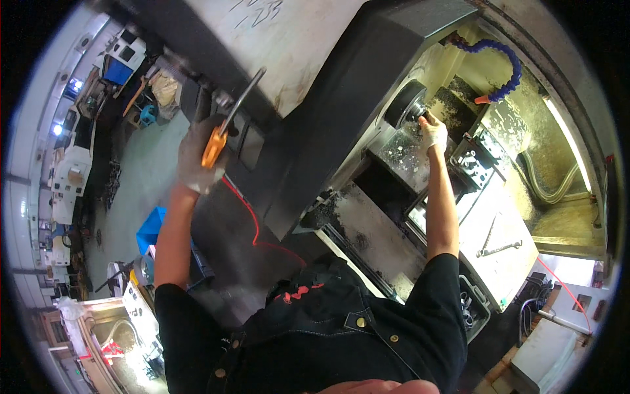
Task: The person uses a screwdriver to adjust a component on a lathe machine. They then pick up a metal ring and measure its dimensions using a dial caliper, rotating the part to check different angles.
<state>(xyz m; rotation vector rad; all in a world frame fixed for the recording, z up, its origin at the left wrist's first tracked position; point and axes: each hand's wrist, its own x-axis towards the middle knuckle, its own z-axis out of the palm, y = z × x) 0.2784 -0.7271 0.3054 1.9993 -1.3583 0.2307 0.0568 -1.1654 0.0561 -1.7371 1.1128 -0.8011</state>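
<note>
My gloved left hand (pixel 200 154) is raised over the dark machine front, closed around an orange air blow gun (pixel 214 146). The gun's bent metal nozzle points up and away, and a red hose (pixel 252 223) trails down below the hand. Inside the lathe's lit work space, my gloved right hand (pixel 433 133) reaches to the black chuck (pixel 400 108). Its fingers are closed at a small round metal part (pixel 417 111) in the chuck's centre, partly hidden by the fingertips. To the right of that hand stands the tool holder block (pixel 479 161).
A blue segmented coolant hose (pixel 515 65) with an orange tip curves above the chuck. Wrenches (pixel 500 249) lie on a pale board (pixel 495 269) at the right, beside a grey bin (pixel 482 305) of metal parts. Blue crates (pixel 151 230) stand on the floor at left.
</note>
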